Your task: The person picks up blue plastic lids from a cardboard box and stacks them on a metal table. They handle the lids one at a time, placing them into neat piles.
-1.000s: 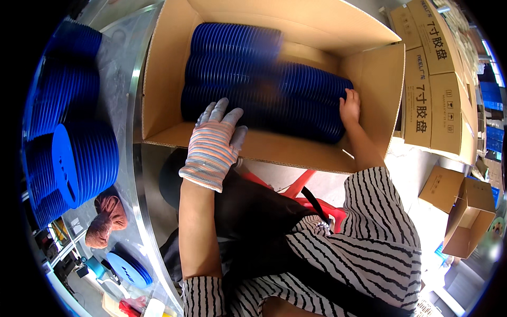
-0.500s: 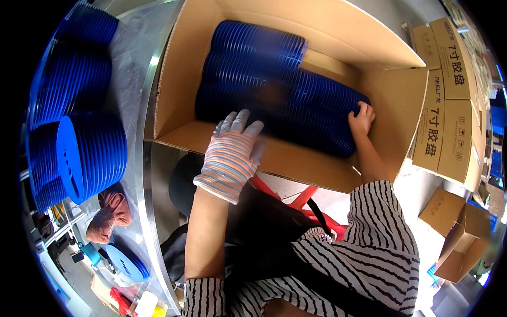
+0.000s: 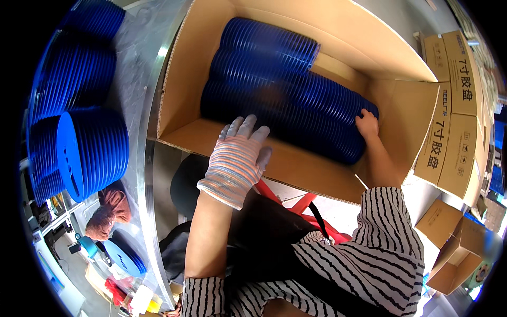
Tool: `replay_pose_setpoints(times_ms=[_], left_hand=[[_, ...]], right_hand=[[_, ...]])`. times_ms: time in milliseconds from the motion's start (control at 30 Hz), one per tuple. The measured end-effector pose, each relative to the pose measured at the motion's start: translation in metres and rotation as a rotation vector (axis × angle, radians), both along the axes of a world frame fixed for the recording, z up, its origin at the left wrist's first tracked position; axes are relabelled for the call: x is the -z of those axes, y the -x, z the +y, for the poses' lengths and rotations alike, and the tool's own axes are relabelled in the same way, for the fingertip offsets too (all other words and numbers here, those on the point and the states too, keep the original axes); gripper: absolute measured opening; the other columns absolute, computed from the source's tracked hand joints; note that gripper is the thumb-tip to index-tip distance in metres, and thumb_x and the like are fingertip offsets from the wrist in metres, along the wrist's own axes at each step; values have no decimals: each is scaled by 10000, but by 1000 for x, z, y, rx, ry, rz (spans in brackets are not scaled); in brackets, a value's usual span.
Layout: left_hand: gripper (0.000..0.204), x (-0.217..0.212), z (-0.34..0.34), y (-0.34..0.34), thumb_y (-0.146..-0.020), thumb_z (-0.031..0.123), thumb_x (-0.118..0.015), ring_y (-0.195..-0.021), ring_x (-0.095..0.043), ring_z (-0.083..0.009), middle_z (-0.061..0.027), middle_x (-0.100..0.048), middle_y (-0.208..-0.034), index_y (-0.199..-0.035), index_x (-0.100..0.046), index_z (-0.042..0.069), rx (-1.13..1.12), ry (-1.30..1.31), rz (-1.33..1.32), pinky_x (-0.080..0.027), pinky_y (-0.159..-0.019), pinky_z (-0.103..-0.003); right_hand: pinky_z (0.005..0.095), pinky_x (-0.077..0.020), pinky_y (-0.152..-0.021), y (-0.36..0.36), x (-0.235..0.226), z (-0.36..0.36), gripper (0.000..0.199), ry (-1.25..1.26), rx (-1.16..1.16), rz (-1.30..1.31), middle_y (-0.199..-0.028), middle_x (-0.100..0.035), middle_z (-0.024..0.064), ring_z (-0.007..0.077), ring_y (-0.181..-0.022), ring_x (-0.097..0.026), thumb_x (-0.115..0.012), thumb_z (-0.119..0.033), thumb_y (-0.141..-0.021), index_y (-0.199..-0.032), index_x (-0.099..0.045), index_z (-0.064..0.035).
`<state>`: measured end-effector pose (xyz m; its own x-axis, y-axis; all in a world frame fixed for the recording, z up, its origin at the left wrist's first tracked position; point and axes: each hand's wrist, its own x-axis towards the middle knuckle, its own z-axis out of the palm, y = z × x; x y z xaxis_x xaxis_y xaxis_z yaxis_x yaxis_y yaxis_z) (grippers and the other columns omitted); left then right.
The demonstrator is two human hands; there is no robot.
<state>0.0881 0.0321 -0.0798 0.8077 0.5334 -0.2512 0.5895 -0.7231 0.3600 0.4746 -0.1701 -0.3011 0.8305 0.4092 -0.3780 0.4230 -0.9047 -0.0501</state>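
Rows of blue plastic reels (image 3: 264,68) lie on their sides, packed face to face, in an open cardboard box (image 3: 406,113) in front of me. Bare, my right hand (image 3: 368,126) reaches into the box at the right end of the rows, its bent fingers closed on the edge of the end reels. My left hand (image 3: 237,158) wears a striped glove with grey fingertips. It hovers palm down by the box's near wall, fingers spread, holding nothing. A dark blur hides part of the nearest row.
On the metal table (image 3: 138,63) at left stand more stacked reels (image 3: 100,150), a brown cloth (image 3: 110,214) and a few flat reels (image 3: 124,256). Closed cartons (image 3: 457,148) are piled at right, with an open carton (image 3: 457,259) below. A red frame (image 3: 301,203) stands under the box.
The view has shifted slightly, so the box sits a little farther right. My right fingers rest slightly farther over the row's end. My left hand stays spread by the near wall.
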Motion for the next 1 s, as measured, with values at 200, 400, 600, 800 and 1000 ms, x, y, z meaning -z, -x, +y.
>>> replay_pose_setpoints(times_ms=[200,400,600,800,1000], left_hand=[[437,-10,-2,8,-867,260,-612,-1331,-399,-373,-186,-457,-1414,-1273,-568,105,-48,21,-3,-337,-1099,-462],[451,-12,0,2,-874,299,-590,-1340,-380,-368,-180,-434,-1435,-1275,-562,94,34,56,44,-297,-1120,-463],[444,-4,-8,9,-908,306,-570,-1337,-396,-347,-175,-441,-1433,-1302,-550,102,29,2,2,-307,-1120,-438],[406,-2,-12,12,-898,274,-584,-1293,-440,-365,-190,-486,-1384,-1258,-572,87,64,-61,-109,-368,-1076,-435],[389,-9,-15,35,-888,204,-619,-1274,-451,-385,-204,-494,-1367,-1257,-578,89,-16,26,-350,-385,-1058,-432]], right_hand=[[416,-478,-918,-23,-4,10,426,107,-71,90,-1081,-681,148,317,-1067,-624,-541,-324,-790,-1142,-653,-111],[393,-473,-939,2,-20,10,530,63,32,-30,-1153,-663,161,300,-1102,-617,-568,-340,-787,-1249,-618,-84],[402,-454,-983,9,-97,17,511,44,-21,-110,-1210,-630,170,331,-1144,-586,-593,-376,-795,-1221,-640,-97],[421,-518,-796,40,-220,-6,279,-125,-126,-337,-889,-689,172,369,-860,-656,-600,-323,-792,-838,-670,-57],[318,-517,-692,119,-332,-20,188,-764,-204,-95,-761,-710,87,163,-687,-664,-655,-188,-847,-938,-715,-35]])
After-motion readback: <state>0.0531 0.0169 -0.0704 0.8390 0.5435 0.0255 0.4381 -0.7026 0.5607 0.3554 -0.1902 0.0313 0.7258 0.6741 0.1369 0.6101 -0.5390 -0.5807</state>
